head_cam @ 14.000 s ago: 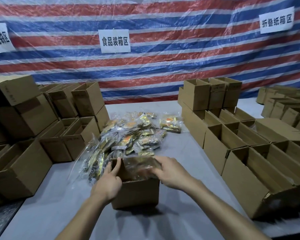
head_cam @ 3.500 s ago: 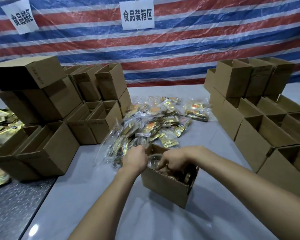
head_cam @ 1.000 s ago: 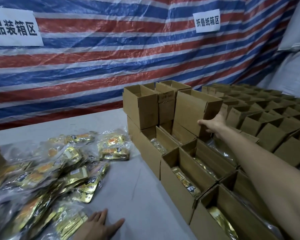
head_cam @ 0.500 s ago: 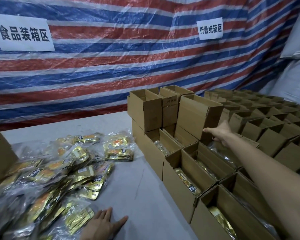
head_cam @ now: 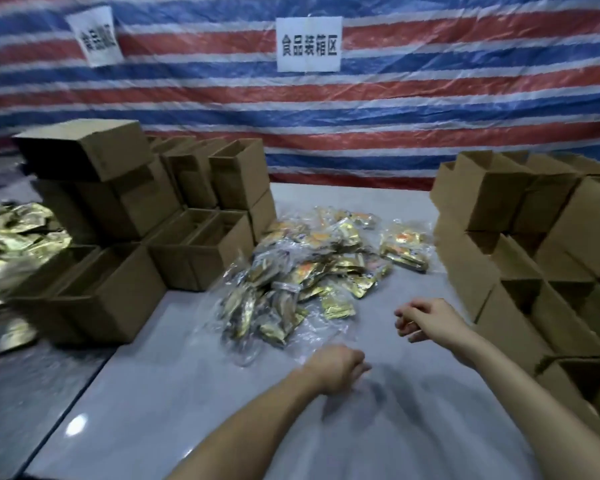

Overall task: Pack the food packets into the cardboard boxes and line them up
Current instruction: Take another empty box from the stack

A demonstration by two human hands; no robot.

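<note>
Both hands hang over the pale grey tabletop (head_cam: 160, 393) with nothing in them. The right hand (head_cam: 426, 318) has its fingers loosely bent and slack. The left hand (head_cam: 336, 367) shows me its back, fingers curled under and a bit smeared, but I see nothing in its hold.

The heap of gold and orange food packets in clear plastic wrap (head_cam: 309, 268) lies ahead of both hands, a little to the left of the right one. Its long run goes slantwise, from just beyond the left knuckles away toward the far right. The left hand is the nearer, with the closest crinkled wrap just ahead of it; the right hand stands off the heap's near-right edge.

The open, empty brown cardboard boxes (head_cam: 201, 251) sit well off to the left of the left hand, so I'd guess that arm fetches one. The rows of brown boxes on the other side (head_cam: 513, 327) run just right of the right hand.

On the striped tarpaulin (head_cam: 430, 109), a white paper sign (head_cam: 308, 44) reads 食品装箱区. A second white sign (head_cam: 96, 36), farther left, is too blurred to read through. I can't make out any print on the packets or boxes.
</note>
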